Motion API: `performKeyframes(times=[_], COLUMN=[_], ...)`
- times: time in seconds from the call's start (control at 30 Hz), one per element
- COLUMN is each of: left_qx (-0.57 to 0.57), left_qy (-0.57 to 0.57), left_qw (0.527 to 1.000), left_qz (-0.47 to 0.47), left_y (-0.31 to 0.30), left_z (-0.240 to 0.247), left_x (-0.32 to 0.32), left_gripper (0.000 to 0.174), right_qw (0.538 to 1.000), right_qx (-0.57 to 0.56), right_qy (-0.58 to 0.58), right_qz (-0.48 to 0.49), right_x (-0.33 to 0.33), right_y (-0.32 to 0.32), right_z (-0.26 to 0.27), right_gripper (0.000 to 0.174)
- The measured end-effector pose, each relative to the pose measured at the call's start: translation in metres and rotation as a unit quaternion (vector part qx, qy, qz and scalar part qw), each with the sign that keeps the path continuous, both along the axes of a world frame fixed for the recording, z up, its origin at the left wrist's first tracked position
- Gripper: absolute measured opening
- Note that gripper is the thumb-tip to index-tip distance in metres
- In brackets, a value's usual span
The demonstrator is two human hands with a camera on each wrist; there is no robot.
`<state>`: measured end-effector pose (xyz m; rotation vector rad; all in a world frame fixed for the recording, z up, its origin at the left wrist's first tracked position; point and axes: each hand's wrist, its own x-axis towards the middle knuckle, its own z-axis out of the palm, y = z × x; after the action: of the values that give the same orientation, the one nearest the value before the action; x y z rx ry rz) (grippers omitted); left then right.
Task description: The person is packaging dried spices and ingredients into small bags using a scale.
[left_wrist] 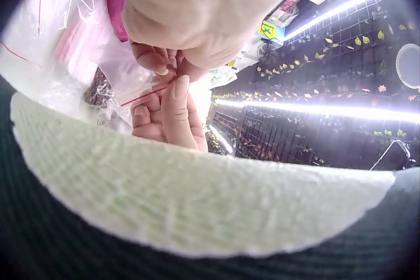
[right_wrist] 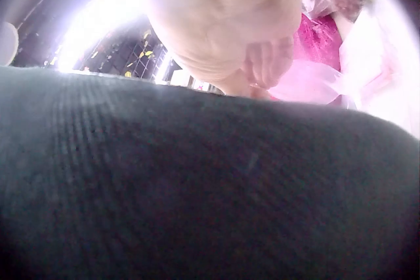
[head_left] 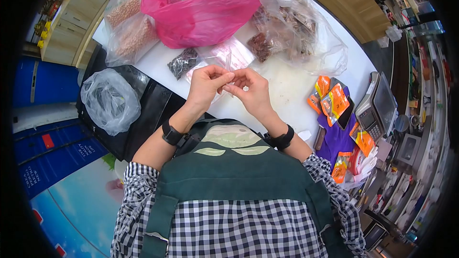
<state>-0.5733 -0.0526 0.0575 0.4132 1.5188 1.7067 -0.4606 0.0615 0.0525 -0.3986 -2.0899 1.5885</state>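
Both hands meet over the table's near edge, fingertips close together. The left hand and the right hand pinch a small clear zip bag at its top. A red seal line on the bag shows in the left wrist view, running between the fingertips. Beyond the hands lie a small bag of dark pieces and a stack of clear bags with pink stripes. In the right wrist view, the apron hides much of the work below the right hand.
A pink plastic bag stands at the back, between bags of peanuts and a clear bag of dark red goods. On the right are orange packets, a phone and a scale. An empty clear bag sits left.
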Motion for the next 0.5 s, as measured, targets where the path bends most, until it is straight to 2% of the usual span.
performKeyframes(times=[0.07, 0.27, 0.5], left_qx=[-0.012, -0.004, 0.006], left_qy=[0.009, 0.012, 0.02], left_qw=[1.0, 1.0, 1.0], left_qz=[-0.006, -0.009, -0.015], left_y=[0.003, 0.002, 0.001], left_z=[0.003, 0.0, -0.004], left_x=[0.001, -0.003, -0.005], left_gripper=[0.011, 0.012, 0.012], right_qw=[0.993, 0.971, 0.962], right_qx=[-0.112, -0.233, -0.267], right_qy=[0.018, -0.025, 0.008], right_qz=[0.009, 0.054, 0.062], right_x=[-0.003, 0.001, -0.002], right_y=[0.001, 0.01, 0.012], right_z=[-0.009, -0.007, -0.01], right_gripper=[0.019, 0.013, 0.013])
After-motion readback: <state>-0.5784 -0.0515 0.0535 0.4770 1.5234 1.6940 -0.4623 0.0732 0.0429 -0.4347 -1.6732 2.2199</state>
